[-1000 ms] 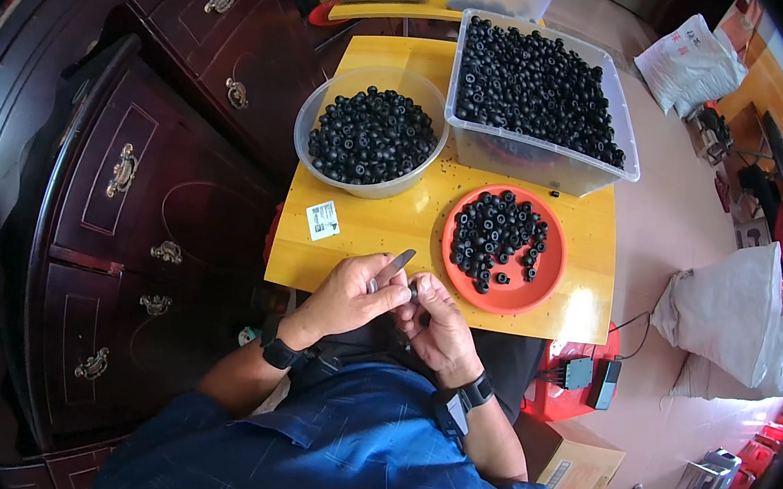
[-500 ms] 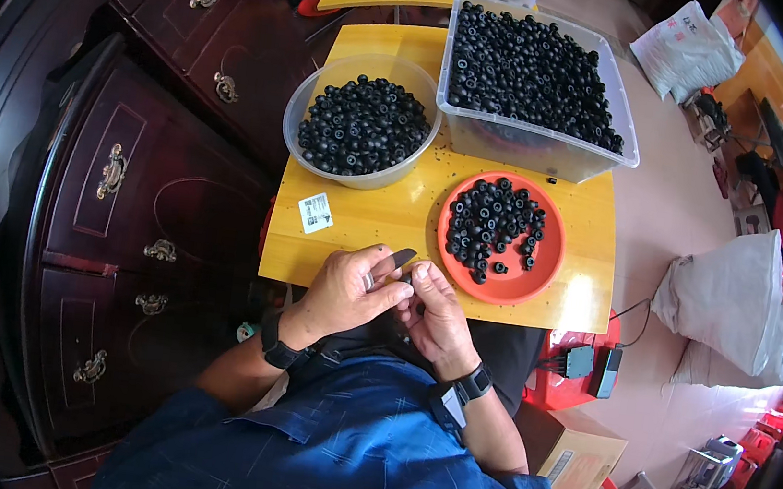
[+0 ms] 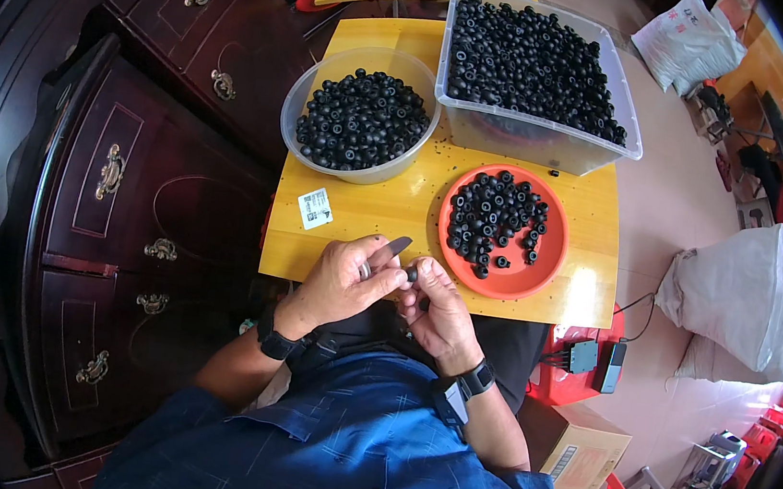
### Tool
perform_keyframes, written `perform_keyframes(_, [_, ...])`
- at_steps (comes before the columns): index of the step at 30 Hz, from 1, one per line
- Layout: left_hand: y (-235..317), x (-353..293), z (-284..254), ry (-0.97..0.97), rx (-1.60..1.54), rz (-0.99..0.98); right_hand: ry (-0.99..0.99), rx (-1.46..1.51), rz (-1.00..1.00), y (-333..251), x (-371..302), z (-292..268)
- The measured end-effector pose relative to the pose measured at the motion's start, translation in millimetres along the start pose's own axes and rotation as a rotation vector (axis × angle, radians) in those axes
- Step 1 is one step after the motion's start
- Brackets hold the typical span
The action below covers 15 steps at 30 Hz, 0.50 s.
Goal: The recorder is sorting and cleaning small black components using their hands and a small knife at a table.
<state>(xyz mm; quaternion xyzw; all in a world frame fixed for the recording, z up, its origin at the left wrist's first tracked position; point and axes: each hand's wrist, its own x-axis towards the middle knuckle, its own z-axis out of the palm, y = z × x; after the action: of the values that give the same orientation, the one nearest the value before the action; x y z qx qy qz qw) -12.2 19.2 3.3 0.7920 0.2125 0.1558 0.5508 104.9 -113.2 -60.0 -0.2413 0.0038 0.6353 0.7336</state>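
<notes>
Black and rounded, a small bead-like piece is pinched in the fingertips of the person's right hand. Just beside it, the left hand grips a short, dark-bladed knife whose tip points away from the body. Beyond the right hand, on the yellow wooden tabletop, a round orange-red plate carries similar black pieces; ahead of the left hand, a round translucent plastic tub holds more.

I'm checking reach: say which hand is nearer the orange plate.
Right: the right hand is close to the near-left edge of the orange plate; the left hand is farther left.
</notes>
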Motion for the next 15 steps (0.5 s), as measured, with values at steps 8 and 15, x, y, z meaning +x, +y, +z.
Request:
perform_keyframes(8, [6.4,-2.3,-0.8,0.011,0.412,0.177,0.042,0.100,0.032,0.8,-1.0,4.3])
perform_keyframes(15, [7.7,-1.8,0.3,0.002,0.463,0.186,0.011,0.092,0.027,1.7,-1.4,1.3])
